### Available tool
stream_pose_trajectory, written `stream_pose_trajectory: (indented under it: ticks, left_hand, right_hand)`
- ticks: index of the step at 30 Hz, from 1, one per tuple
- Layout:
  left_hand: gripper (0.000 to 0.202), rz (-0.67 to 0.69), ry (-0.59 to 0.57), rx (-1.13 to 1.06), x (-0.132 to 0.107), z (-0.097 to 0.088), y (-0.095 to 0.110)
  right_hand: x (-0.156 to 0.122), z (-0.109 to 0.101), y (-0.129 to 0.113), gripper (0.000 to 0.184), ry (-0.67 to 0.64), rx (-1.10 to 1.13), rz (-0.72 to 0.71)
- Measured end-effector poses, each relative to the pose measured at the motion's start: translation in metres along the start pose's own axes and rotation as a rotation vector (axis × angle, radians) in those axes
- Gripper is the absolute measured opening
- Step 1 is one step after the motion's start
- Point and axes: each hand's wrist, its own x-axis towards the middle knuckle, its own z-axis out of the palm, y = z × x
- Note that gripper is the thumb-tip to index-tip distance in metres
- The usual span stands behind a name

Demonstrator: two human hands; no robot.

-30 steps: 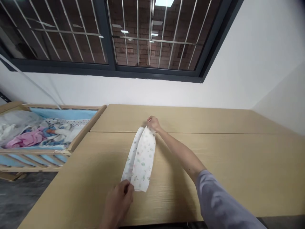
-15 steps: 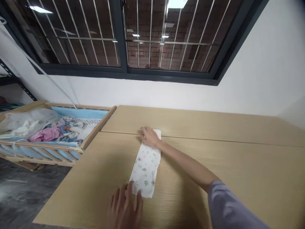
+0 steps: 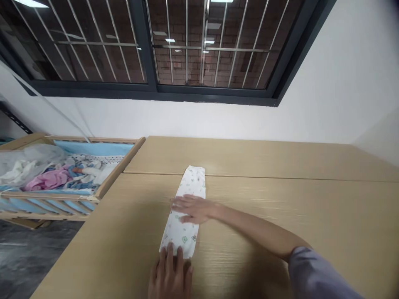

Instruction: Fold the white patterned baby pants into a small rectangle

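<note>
The folded printed cloth [image 3: 186, 207] lies flat as a long narrow strip on my wooden table [image 3: 280, 216], its far end at the seam between the two tabletops. My right hand [image 3: 191, 209] rests across its middle, palm down, fingers spread flat, gripping nothing. My left hand [image 3: 171, 276], fingers straight, presses the near end. A wooden crib [image 3: 102, 185] holding clothes [image 3: 50, 178] stands beside the table's left edge.

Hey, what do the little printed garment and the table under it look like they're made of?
Garment: thin, soft white printed fabric, probably cotton knit; it lies limp and flat. Table: pale wood-grain board with a matte finish, likely laminate; straight printed-looking grain.
</note>
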Motion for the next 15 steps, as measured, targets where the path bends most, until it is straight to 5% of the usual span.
stream_pose_trajectory:
  ticks: [9, 12, 15]
  left_hand:
    - [0.038, 0.013, -0.022, -0.002, 0.003, -0.005, -0.001]
    - [0.037, 0.008, -0.023, -0.004, 0.003, -0.007, 0.001]
    - [0.036, -0.017, -0.021, -0.012, 0.007, -0.010, 0.000]
  right_hand:
    - [0.007, -0.056, 0.114, 0.056, 0.138, -0.039, 0.341]
    - [0.009, -0.068, 0.118, 0.057, 0.105, -0.096, 0.340]
    - [0.011, -0.068, 0.093, 0.057, 0.214, -0.180, 0.315]
